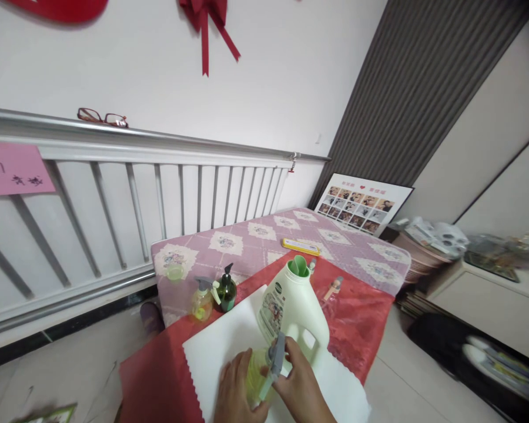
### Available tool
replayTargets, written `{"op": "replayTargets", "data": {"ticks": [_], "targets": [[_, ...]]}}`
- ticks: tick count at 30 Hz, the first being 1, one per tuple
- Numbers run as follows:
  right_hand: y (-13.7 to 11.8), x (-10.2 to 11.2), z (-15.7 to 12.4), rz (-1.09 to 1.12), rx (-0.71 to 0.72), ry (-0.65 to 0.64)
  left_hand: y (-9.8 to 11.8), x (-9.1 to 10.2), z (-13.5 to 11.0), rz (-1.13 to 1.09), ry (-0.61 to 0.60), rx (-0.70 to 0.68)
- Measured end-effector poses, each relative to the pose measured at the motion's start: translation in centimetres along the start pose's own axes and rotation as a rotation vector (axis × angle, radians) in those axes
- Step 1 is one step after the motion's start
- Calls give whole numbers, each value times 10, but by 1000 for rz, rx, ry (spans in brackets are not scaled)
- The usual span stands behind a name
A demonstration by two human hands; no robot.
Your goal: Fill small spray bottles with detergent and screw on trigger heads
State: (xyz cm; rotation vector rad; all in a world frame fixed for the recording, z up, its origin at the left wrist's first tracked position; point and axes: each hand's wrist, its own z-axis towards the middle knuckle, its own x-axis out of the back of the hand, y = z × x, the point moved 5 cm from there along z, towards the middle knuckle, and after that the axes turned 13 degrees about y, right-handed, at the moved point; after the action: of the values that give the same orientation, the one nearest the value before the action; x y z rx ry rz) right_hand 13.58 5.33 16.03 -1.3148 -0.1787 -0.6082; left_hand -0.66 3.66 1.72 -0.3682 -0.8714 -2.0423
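Observation:
My left hand wraps round the body of a small yellow-green spray bottle standing on a white sheet. My right hand pinches the bottle's grey trigger head from the right. Just behind stands a large white detergent jug with an open green spout and a picture label, its handle towards my right hand.
On the red cloth are a yellow spray bottle, a dark green pump bottle and a small pink sprayer. A yellow flat case lies on the pink patterned table. Radiator at left, cluttered cabinet at right.

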Motion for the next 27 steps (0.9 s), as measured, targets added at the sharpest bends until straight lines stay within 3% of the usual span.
{"op": "replayTargets", "data": {"ticks": [7, 9, 15, 23, 27], "targets": [[14, -2, -7, 323, -163, -276, 2, 0, 3, 79, -16, -93], [13, -3, -7, 327, -159, -264, 4, 2, 4, 94, -10, -114], [21, -12, -5, 311, -136, -47, 9, 9, 8, 146, 67, -153], [13, -9, -12, 367, -154, -177, 9, 9, 8, 88, 76, -125], [16, -12, -9, 363, -114, -84, 3, 4, 2, 100, 74, -70]]}}
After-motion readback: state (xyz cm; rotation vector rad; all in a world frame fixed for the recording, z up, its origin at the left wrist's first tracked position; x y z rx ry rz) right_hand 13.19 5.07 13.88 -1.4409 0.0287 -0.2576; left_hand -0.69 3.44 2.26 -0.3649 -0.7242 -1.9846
